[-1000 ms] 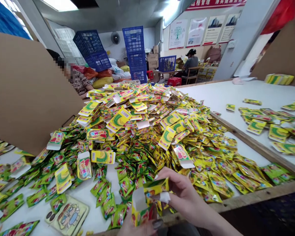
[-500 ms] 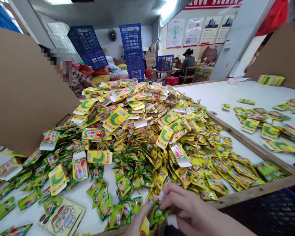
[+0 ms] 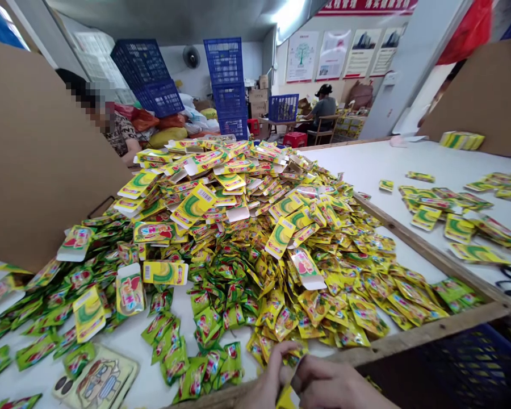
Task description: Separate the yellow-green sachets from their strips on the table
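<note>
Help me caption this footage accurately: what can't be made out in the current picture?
Head view, yellow item: mostly hidden by the left hand and right hand, cut off by the bottom edge.
Head view, tree poster: lettering too small to read.
Head view, blue crate at lower right: contents lost in shadow.

White characters including "管理" cross a long red banner, upper right; lettering on yellow cardboard boxes, centre, is unclear.

Seemingly yellow held box; green sachets.
</note>
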{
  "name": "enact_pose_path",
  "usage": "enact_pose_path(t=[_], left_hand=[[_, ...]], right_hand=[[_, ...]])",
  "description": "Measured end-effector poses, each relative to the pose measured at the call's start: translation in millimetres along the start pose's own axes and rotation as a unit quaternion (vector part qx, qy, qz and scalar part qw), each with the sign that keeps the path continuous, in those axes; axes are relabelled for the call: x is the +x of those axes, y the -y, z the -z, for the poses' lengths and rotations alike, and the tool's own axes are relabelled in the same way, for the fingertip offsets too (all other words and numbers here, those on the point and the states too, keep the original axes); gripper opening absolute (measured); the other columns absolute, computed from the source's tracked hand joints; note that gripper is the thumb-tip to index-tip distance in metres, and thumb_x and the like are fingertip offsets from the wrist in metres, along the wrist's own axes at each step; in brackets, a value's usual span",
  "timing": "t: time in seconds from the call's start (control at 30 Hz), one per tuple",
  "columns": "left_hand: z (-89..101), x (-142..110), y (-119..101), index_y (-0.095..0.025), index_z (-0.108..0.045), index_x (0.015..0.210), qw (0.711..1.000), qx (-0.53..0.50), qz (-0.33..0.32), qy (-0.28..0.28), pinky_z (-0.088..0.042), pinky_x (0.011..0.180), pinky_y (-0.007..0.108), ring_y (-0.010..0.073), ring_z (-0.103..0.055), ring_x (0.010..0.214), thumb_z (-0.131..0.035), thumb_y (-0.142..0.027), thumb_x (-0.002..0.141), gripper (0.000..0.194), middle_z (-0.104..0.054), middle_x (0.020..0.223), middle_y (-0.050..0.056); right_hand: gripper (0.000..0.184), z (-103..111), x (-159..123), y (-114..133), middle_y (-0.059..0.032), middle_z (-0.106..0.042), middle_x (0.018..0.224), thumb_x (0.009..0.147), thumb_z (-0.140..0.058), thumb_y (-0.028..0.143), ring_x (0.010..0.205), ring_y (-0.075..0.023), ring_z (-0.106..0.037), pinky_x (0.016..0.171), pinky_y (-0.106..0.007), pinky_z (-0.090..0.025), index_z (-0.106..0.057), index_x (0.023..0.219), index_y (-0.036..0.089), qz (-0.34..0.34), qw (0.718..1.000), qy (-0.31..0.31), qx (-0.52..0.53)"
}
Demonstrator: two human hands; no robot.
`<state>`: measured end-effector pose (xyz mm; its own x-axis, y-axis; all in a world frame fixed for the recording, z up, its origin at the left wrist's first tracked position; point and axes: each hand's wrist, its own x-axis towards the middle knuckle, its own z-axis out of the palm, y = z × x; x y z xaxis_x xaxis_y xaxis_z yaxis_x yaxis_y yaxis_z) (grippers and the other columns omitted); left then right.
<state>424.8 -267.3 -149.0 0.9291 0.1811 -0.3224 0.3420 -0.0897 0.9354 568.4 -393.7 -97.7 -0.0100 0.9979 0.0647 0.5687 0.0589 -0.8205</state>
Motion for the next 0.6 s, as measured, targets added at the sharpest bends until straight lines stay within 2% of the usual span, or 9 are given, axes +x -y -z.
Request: enact_pose_path(t=[0.1, 0.17, 0.2, 0.23, 0.27, 0.3, 0.4, 0.47, 0.6], left_hand=[[19.3, -6, -3, -0.023, -0.040, 0.124, 0.964, 0.107, -0.070, -0.232, -0.034, 0.100, 0.039, 0.0261, -0.046, 0.118, -0.057, -0.042, 0.072, 0.058, -0.050, 0.126, 0.011], [48.6, -16, 1, -0.020, -0.050, 0.109, 0.883, 0.226, -0.054, -0.408, -0.036, 0.096, 0.045, 0.0290, -0.046, 0.114, -0.046, -0.045, 0.080, 0.039, -0.052, 0.118, 0.014], [64.5, -21, 6, -0.018, -0.049, 0.106, 0.842, 0.281, -0.030, -0.459, -0.039, 0.092, 0.047, 0.0307, -0.050, 0.106, -0.045, -0.049, 0.079, 0.042, -0.053, 0.110, 0.015], [79.0, -25, 11, -0.015, -0.049, 0.105, 0.805, 0.329, -0.001, -0.493, -0.040, 0.088, 0.049, 0.0329, -0.050, 0.102, -0.045, -0.053, 0.077, 0.047, -0.054, 0.105, 0.016], [90.9, -27, 16, -0.014, -0.048, 0.103, 0.786, 0.363, 0.025, -0.501, -0.041, 0.085, 0.049, 0.0337, -0.052, 0.098, -0.046, -0.056, 0.074, 0.051, -0.054, 0.099, 0.016], [99.2, -28, 21, -0.014, -0.048, 0.101, 0.783, 0.381, 0.048, -0.490, -0.043, 0.081, 0.048, 0.0330, -0.054, 0.092, -0.047, -0.057, 0.073, 0.052, -0.055, 0.093, 0.013], [105.1, -27, 31, -0.019, -0.045, 0.096, 0.839, 0.341, 0.079, -0.417, -0.046, 0.064, 0.036, 0.0232, -0.058, 0.066, -0.047, -0.050, 0.076, 0.037, -0.054, 0.071, 0.001], [100.4, -26, 32, -0.020, -0.044, 0.095, 0.870, 0.275, 0.063, -0.404, -0.045, 0.058, 0.031, 0.0184, -0.055, 0.056, -0.048, -0.046, 0.077, 0.032, -0.050, 0.062, -0.004], [89.6, -34, 24, -0.020, -0.047, 0.106, 0.871, 0.151, -0.007, -0.468, -0.047, 0.064, 0.030, 0.0185, -0.056, 0.063, -0.050, -0.051, 0.075, 0.043, -0.050, 0.066, -0.004]], right_hand=[[0.024, 54, -29, -13, -0.0077, -0.066, 0.088, 0.087, -0.044, 0.035, 0.085, -0.0222, -0.063, 0.071, -0.031, -0.051, -0.066, 0.087, 0.026, -0.057, 0.963, -0.224, -0.137], [0.023, 95, -43, -25, -0.0090, -0.065, 0.092, 0.083, -0.046, 0.038, 0.083, -0.0281, -0.063, 0.069, -0.039, -0.051, -0.062, 0.094, 0.027, -0.137, 0.861, -0.401, -0.280], [0.025, 110, -45, -31, -0.0108, -0.064, 0.098, 0.083, -0.046, 0.037, 0.083, -0.0301, -0.062, 0.070, -0.042, -0.049, -0.060, 0.101, 0.027, -0.168, 0.801, -0.456, -0.350], [0.029, 118, -42, -35, -0.0120, -0.062, 0.103, 0.083, -0.045, 0.035, 0.086, -0.0310, -0.061, 0.073, -0.043, -0.048, -0.057, 0.108, 0.027, -0.169, 0.769, -0.472, -0.396], [0.031, 118, -35, -38, -0.0121, -0.060, 0.106, 0.083, -0.045, 0.032, 0.089, -0.0307, -0.060, 0.077, -0.044, -0.047, -0.054, 0.112, 0.027, -0.145, 0.768, -0.458, -0.424], [0.034, 111, -24, -39, -0.0113, -0.059, 0.109, 0.082, -0.046, 0.027, 0.094, -0.0293, -0.058, 0.081, -0.043, -0.046, -0.052, 0.115, 0.026, -0.101, 0.797, -0.410, -0.431], [0.042, 61, 23, -39, -0.0076, -0.057, 0.115, 0.076, -0.052, 0.015, 0.108, -0.0259, -0.050, 0.091, -0.043, -0.041, -0.053, 0.116, 0.027, 0.014, 0.909, -0.174, -0.378], [0.040, 26, 50, -39, -0.0090, -0.055, 0.119, 0.074, -0.054, 0.011, 0.111, -0.0278, -0.046, 0.091, -0.047, -0.039, -0.058, 0.112, 0.025, 0.008, 0.928, -0.088, -0.363], [0.030, 5, 68, -35, -0.0108, -0.058, 0.112, 0.076, -0.045, 0.001, 0.109, -0.0266, -0.045, 0.092, -0.048, -0.038, -0.062, 0.094, 0.019, 0.003, 0.943, -0.101, -0.317]])
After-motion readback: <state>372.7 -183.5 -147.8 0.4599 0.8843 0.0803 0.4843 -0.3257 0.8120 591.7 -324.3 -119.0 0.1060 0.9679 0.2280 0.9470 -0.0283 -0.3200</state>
